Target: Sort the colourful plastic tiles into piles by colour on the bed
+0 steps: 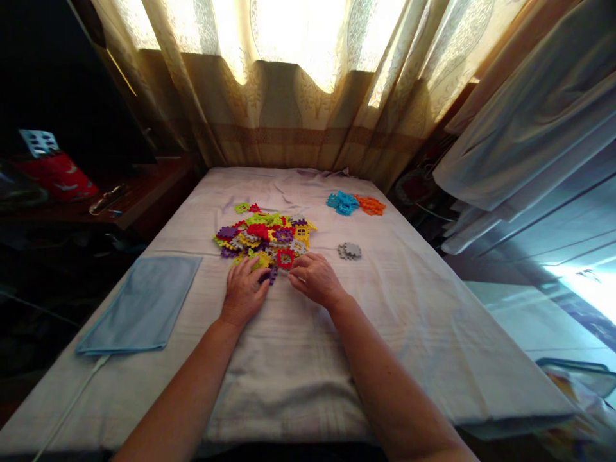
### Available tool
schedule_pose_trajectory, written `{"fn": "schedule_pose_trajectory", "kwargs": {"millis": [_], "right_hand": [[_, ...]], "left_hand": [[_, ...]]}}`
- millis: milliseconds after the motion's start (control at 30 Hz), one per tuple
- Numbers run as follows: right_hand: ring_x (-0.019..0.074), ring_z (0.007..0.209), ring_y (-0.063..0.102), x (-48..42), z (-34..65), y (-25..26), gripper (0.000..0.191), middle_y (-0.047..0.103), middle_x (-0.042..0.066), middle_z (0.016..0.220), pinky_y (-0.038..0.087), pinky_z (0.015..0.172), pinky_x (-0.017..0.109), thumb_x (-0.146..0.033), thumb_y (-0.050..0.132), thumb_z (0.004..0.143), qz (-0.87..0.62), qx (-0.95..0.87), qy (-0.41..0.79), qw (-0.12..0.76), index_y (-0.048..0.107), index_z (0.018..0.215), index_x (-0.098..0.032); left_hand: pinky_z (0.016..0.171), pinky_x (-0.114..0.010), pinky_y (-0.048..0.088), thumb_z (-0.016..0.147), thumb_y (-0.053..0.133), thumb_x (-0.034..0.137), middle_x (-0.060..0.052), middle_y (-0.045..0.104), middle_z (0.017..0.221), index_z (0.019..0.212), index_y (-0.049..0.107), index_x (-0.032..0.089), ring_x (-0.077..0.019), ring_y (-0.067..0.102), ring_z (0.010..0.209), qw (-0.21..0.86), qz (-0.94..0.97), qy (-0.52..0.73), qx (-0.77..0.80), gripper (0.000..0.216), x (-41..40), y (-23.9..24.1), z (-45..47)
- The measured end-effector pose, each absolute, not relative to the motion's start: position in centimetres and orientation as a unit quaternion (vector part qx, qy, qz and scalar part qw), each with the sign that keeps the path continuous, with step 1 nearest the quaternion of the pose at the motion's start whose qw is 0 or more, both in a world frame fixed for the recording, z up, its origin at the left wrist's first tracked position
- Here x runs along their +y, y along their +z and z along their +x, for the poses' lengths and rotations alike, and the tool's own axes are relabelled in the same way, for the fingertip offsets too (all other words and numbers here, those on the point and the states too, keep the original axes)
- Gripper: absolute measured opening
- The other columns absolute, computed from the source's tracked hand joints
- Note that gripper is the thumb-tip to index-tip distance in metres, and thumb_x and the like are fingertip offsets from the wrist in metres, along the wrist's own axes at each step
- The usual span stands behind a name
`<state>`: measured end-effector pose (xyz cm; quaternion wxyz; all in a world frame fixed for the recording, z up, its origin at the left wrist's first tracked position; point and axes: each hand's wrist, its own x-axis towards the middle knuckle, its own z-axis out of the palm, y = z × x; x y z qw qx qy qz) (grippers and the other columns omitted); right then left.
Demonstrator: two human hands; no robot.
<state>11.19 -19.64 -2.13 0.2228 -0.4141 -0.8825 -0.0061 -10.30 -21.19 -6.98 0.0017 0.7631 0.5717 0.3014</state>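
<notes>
A mixed pile of plastic interlocking building pieces (258, 232) in red, yellow, purple, lime and grey lies mid-table. My left hand (243, 292) rests at its near left edge, fingers apart over yellow and purple pieces. At the near right edge is my right hand (317, 279), its fingers curled together beside a red square piece (285, 258). Whatever those fingertips pinch is mostly hidden; a pale edge shows there. To the right lies a small stack of grey pieces (350, 251). Farther back, blue pieces (343, 203) and orange pieces (370, 205) form two touching heaps.
A pale cloth (289, 359) covers the table. On its left lies a flat light-blue fabric pad (144, 305) with a white cord (72, 407). Curtains (289, 109) hang behind, and white garments (524, 115) hang at right. A dark screen (62, 83) stands at left.
</notes>
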Motion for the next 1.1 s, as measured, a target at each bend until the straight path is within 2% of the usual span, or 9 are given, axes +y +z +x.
{"fn": "schedule_pose_trajectory", "kwargs": {"millis": [167,300,433,567,900,1100], "right_hand": [[0.0159,0.082,0.062,-18.9,12.1,-2.9,0.028,0.071,0.006,0.086,0.047,0.082,0.028,-0.029,0.053,0.093,-0.429,-0.811,0.030,0.397,0.073,0.076,-0.021],[0.0162,0.073,0.062,-17.5,15.1,-3.9,0.036,0.069,0.006,0.079,0.046,0.069,0.026,-0.038,0.048,0.091,-0.562,-0.670,0.062,0.482,0.072,0.074,-0.019],[0.0176,0.063,0.059,-16.1,19.0,-5.2,0.043,0.067,0.005,0.065,0.040,0.060,0.026,-0.045,0.042,0.088,-0.717,-0.496,0.084,0.483,0.072,0.075,-0.016],[0.0195,0.066,0.060,-15.6,21.8,-6.1,0.042,0.071,0.008,0.071,0.038,0.060,0.026,-0.043,0.044,0.084,-0.785,-0.417,0.074,0.452,0.075,0.083,-0.015],[0.0211,0.074,0.060,-15.6,22.8,-6.4,0.039,0.074,0.012,0.087,0.040,0.066,0.028,-0.038,0.047,0.084,-0.837,-0.382,0.032,0.390,0.077,0.095,-0.016],[0.0228,0.079,0.062,-15.7,23.0,-6.3,0.040,0.073,0.013,0.090,0.044,0.071,0.031,-0.035,0.046,0.084,-0.835,-0.378,0.024,0.399,0.074,0.102,-0.014]], "left_hand": [[0.112,-0.056,0.033,0.084,0.062,0.038,-0.011,0.055,0.142,0.109,0.071,0.026,-0.0330,0.043,0.136,-0.019,0.756,0.282,0.590,0.030,-21.4,-6.7,-10.4],[0.112,-0.057,0.033,0.082,0.065,0.038,-0.012,0.055,0.141,0.108,0.071,0.025,-0.0337,0.044,0.135,-0.026,0.749,0.276,0.602,0.030,-21.4,-6.6,-10.6],[0.112,-0.057,0.033,0.082,0.064,0.035,-0.011,0.056,0.140,0.108,0.071,0.026,-0.0330,0.044,0.135,-0.020,0.748,0.283,0.600,0.028,-21.3,-6.8,-10.8],[0.111,-0.055,0.034,0.082,0.063,0.034,-0.011,0.057,0.139,0.107,0.071,0.025,-0.0326,0.045,0.134,-0.017,0.749,0.292,0.595,0.028,-21.2,-7.0,-10.8],[0.112,-0.053,0.035,0.082,0.060,0.034,-0.011,0.055,0.140,0.106,0.071,0.024,-0.0321,0.045,0.134,-0.014,0.753,0.295,0.589,0.028,-21.1,-7.3,-11.0],[0.112,-0.053,0.035,0.083,0.060,0.035,-0.011,0.055,0.140,0.107,0.071,0.024,-0.0323,0.044,0.134,-0.006,0.754,0.292,0.589,0.029,-21.1,-7.1,-11.0]]}}
